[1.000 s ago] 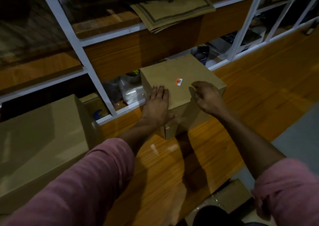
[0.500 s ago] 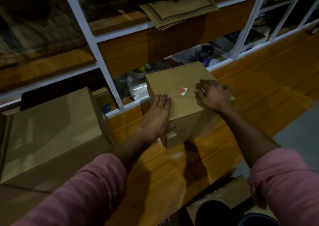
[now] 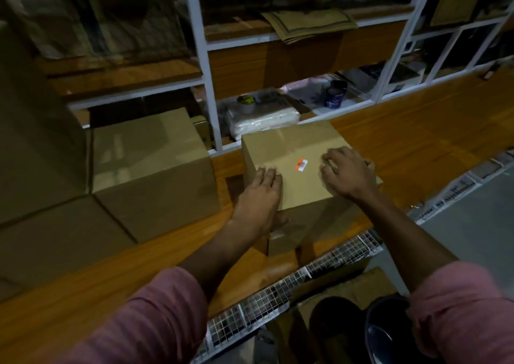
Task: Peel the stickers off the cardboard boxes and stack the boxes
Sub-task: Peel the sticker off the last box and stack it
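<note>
Two hands rest on the box I am working on. My left hand [image 3: 260, 196] lies flat on the near left corner, fingers [image 3: 268, 175] straight and together. My right hand [image 3: 347, 174] sits on the right side, fingers curled against the top; I cannot tell whether they pinch anything. Between them, untouched, lies a small orange sticker [image 3: 301, 164]. The cardboard box [image 3: 289, 152] stands on the wooden tabletop [image 3: 417, 130], its near corner close to the front edge. Bare wood opens to the right. A larger box [image 3: 150, 166] stands near on the left. White shelving [image 3: 211, 91] rises just behind.
</note>
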Demonstrator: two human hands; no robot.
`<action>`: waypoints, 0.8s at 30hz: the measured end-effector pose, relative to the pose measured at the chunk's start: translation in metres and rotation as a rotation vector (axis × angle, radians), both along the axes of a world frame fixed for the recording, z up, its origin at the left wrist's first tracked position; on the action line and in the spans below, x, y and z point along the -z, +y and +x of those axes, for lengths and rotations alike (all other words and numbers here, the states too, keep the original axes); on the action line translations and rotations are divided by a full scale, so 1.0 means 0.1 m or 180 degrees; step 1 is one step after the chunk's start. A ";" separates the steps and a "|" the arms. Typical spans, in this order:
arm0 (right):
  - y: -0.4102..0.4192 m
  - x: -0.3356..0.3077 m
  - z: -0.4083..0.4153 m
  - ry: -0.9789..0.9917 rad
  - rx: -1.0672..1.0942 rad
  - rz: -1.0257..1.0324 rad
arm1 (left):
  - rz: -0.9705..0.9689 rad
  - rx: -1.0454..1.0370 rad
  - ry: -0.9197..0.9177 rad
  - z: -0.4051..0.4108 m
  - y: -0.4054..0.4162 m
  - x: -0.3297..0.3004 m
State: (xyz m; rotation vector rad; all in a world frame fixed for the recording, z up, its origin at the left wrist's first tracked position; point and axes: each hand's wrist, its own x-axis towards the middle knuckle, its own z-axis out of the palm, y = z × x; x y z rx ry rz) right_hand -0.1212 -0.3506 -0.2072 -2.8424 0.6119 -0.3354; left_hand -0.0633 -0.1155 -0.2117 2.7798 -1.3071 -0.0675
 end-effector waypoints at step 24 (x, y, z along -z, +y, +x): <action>3.06 0.03 -0.68 -0.0157 -0.1390 -0.0178 | -0.0504 -0.1534 0.0143 -1.65 3.03 0.16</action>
